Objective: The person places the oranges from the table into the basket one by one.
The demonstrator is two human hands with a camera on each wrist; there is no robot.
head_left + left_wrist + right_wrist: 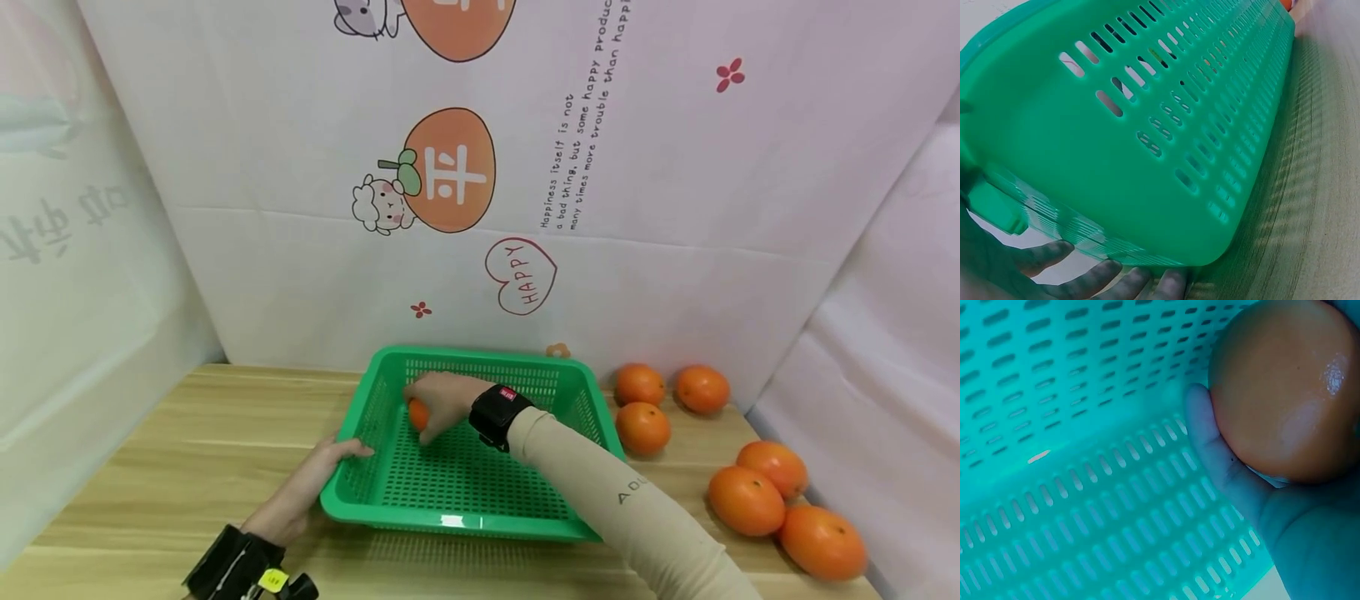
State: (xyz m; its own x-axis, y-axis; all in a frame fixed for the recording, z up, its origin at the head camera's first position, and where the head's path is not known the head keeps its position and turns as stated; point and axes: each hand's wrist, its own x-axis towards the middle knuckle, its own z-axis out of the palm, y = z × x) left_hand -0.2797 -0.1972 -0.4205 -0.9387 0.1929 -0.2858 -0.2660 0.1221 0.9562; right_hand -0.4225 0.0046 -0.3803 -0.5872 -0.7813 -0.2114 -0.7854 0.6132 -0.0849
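Observation:
A green plastic basket (465,523) with slotted walls stands on the wooden table. Inside it, toward the far left corner, my right hand (444,402) grips an orange (418,415). In the right wrist view the orange (1285,394) fills the palm, with the thumb along its side, close to the slotted wall and floor. My left hand (330,463) holds the basket's left side, thumb over the rim. From the left wrist camera, the fingers (1094,275) of that hand lie against the outside of the basket wall (1054,144).
Right of the basket are several oranges: one (642,428) close to its side, another (702,389) near the back, and a cluster (747,500) toward the front right. A white printed cloth (637,292) rises behind the table (187,467), with more white cloth at both sides.

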